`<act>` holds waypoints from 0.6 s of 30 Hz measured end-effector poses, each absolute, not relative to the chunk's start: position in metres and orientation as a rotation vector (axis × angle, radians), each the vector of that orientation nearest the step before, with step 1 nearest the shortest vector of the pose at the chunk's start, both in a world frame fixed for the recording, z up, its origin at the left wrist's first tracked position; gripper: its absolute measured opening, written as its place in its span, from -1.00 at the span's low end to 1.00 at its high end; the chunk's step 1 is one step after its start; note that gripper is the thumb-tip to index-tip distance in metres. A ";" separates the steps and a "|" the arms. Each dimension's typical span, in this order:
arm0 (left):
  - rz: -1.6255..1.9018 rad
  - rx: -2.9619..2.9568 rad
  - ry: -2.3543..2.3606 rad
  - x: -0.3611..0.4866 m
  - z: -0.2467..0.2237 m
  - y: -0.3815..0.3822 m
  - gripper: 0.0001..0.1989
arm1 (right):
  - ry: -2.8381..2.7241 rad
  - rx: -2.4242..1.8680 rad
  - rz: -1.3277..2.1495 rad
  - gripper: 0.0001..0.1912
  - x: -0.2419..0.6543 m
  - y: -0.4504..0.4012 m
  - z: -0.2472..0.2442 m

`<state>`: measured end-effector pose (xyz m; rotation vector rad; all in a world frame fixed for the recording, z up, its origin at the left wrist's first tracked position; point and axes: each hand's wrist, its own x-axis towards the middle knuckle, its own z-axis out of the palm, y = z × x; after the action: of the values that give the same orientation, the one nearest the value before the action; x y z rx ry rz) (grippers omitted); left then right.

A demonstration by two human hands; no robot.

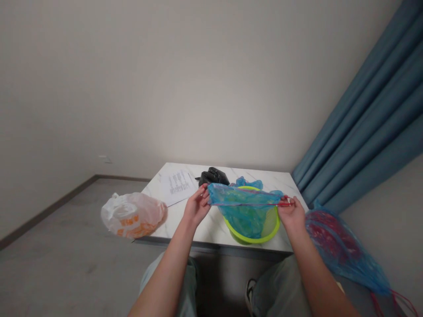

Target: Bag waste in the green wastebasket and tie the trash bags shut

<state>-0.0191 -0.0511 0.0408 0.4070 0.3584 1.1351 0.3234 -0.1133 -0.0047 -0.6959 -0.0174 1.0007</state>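
Observation:
A thin blue plastic bag (244, 199) with a red drawstring is stretched sideways between my two hands. Its left edge is pinched in my left hand (198, 205). At the other end my right hand (291, 211) grips the bag's edge and the red string. The bag's lower part hangs into a lime-green basket (254, 240), which stands near the front edge of the white marbled table (185, 224).
A black plastic bag (213, 176) and more blue plastic (249, 182) lie behind the basket. Printed paper (177, 185) rests at back left. A white-and-orange bag (132, 215) overhangs the left edge. Right are a blue bag with red contents (343, 246) and a blue curtain (363, 110).

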 end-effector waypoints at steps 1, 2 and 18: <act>1.105 0.451 0.398 -0.019 0.041 -0.053 -0.76 | 0.018 -0.684 1.000 -0.72 0.322 -0.112 -0.004; 1.076 0.500 0.446 -0.018 0.040 -0.054 -0.61 | 0.046 -0.679 0.996 -0.75 0.320 -0.112 -0.004; 1.452 0.459 0.678 0.000 0.014 -0.038 -0.87 | -0.174 -0.767 1.037 -0.91 0.300 -0.108 -0.002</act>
<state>0.0004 -0.0383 0.0144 0.4588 0.6782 1.4522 0.3000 -0.1078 -0.0020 -0.7673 -0.1744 1.0372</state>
